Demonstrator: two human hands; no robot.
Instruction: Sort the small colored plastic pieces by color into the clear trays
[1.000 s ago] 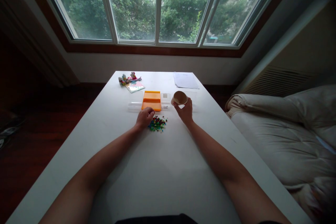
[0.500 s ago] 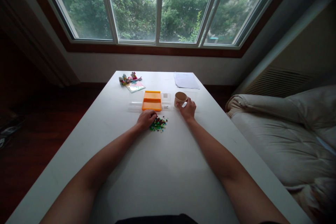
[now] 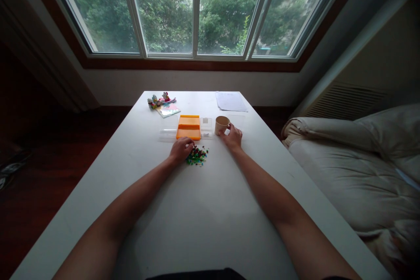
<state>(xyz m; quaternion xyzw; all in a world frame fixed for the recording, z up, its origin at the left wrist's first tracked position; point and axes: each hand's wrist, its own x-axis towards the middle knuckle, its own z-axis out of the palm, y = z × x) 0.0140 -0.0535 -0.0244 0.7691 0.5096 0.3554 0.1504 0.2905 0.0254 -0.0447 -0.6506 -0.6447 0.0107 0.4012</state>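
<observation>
A loose heap of small colourful pieces (image 3: 197, 155), mostly green and dark red, lies on the white table. At its upper left edge rests my left hand (image 3: 180, 148), with fingers curled in; whatever they may hold is hidden. My right hand (image 3: 232, 136) grips a light brown paper cup (image 3: 222, 125) from the right, thumb in front and fingers behind. The cup stands upright, its mouth facing up; its contents cannot be seen. Just beyond my left hand sits an orange tray (image 3: 188, 132) with clear plastic parts around it.
Small colourful figures (image 3: 157, 101) and a shiny card or packet (image 3: 169, 110) are at the table's far left. White paper sheets (image 3: 231, 101) lie at the far right. A padded beige sofa (image 3: 348, 175) stands right of the table, and a window (image 3: 193, 13) is ahead.
The cup and my right hand have shifted very slightly left, and more of the cup's front shows. My left hand stays by the heap. The whole view has moved a little.
</observation>
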